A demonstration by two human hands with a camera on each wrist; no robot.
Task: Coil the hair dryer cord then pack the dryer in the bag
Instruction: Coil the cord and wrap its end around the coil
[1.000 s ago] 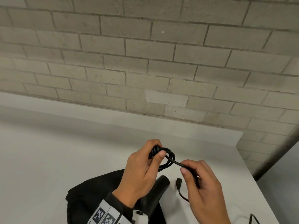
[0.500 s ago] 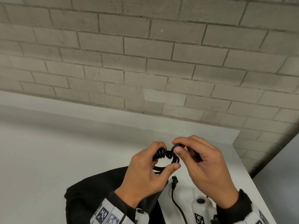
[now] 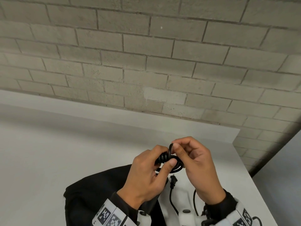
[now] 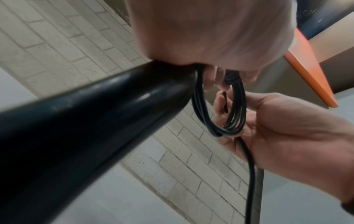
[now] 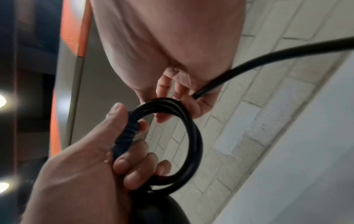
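While most of the cord (image 3: pixel 172 165) is already gathered into several round loops, the job looks only partly done: a loose tail runs down below the fingers to the plug (image 3: pixel 173 181), which lies on the white worktop (image 3: pixel 65 152), and the dryer (image 4: pixel 86 128) is not yet in the bag (image 3: pixel 91 193). My guess is that a turn or two remains before packing can begin.

On the left hand (image 3: pixel 146 178), the fingers (image 5: pixel 138 166) are curled round the stacked loops and the ribbed sleeve at the cord's root, with the thumb pressed over the top of the bundle; the dryer's black body runs back under that palm towards the wrist. On the right hand (image 3: pixel 200 168), the thumb and forefinger pinch the cord just above the coil, at the crest of a new loop, while the other fingers stay loosely bent beside it and touch the ring from the far side.

Both hands are held together above the worktop. Directly beneath the left wrist lies the black bag, spread on the worktop; whether its mouth is open cannot be told from what shows.
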